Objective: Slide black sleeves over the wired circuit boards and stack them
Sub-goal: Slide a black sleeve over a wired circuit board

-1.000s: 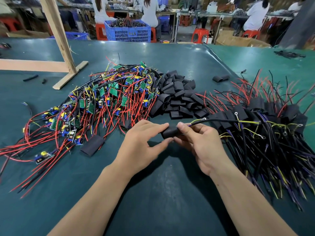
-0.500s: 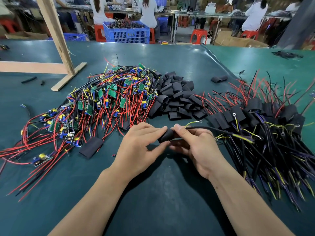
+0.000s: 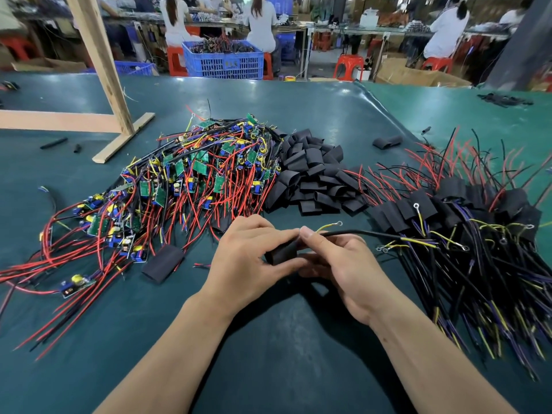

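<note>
Black sleeve (image 3: 282, 252) pinched between both hands, just above green worktop (image 3: 268, 354). Left hand (image 3: 248, 264) curled round sleeve's left end, fingers (image 3: 268, 231) over the top, thumb under. Right hand (image 3: 337, 264) gripping sleeve's right end, index tip touching left fingertips, other fingers curled beneath. Black cable (image 3: 358, 233) running out right from the fingers, yellow lead with ring terminal (image 3: 339, 224) sticking up just beyond right index. Board inside sleeve not visible.

Left of and beyond the fingers: heap of bare circuit boards (image 3: 185, 180), green and blue, tangled in red and black wires. Straight beyond the fingers: pile of empty black sleeves (image 3: 313, 174). One loose sleeve (image 3: 162, 262) flat on worktop, left of left hand. Right of the fingers: stack of sleeved boards (image 3: 448, 210), black, purple and yellow wires trailing toward near right edge, red leads pointing away. Another stray sleeve (image 3: 386, 141) far beyond right hand.

Far left beyond: wooden frame (image 3: 101, 85) standing on worktop. Past worktop edge: blue crate (image 3: 224, 62), red stools, seated people in white tops.
</note>
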Available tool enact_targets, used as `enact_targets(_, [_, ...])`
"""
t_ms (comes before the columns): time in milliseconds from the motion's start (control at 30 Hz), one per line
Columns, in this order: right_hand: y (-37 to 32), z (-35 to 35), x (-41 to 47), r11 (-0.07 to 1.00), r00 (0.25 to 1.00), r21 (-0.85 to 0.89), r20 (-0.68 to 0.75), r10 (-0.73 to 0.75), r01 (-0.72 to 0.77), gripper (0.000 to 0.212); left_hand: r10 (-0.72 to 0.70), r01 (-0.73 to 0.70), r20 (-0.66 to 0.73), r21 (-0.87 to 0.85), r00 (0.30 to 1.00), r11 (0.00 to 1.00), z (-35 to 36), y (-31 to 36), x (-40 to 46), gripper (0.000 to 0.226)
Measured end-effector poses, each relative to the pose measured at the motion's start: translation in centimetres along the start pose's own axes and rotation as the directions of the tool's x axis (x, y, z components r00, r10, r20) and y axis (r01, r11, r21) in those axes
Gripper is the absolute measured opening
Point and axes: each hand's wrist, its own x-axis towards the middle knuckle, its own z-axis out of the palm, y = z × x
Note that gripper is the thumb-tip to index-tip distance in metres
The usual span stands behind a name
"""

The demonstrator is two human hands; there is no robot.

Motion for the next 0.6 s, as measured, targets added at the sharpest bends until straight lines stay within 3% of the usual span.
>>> enact_targets(400, [0.1,0.5,-0.1,0.989,0.991,0.139,0.128,0.026,-0.044,0.019,0.04,-0.045,0.068,0.066,0.997,0.997,-0.1,0.3,0.2,0.06])
enact_targets(500, [0.3,0.4,0.4,0.994,1.0,0.108,0.01,0.02,-0.021,0.013,-0.055,0.052,0.044,0.067,0.998,0.996,-0.3,0.4,0.3,0.068])
enact_targets(600, [0.2,-0.3,0.9,0.994,0.984,0.085,-0.169,-0.051,0.066,0.012,-0.096,0.099,-0.05,0.064,0.994,0.993,-0.5,0.2,0.6,0.044])
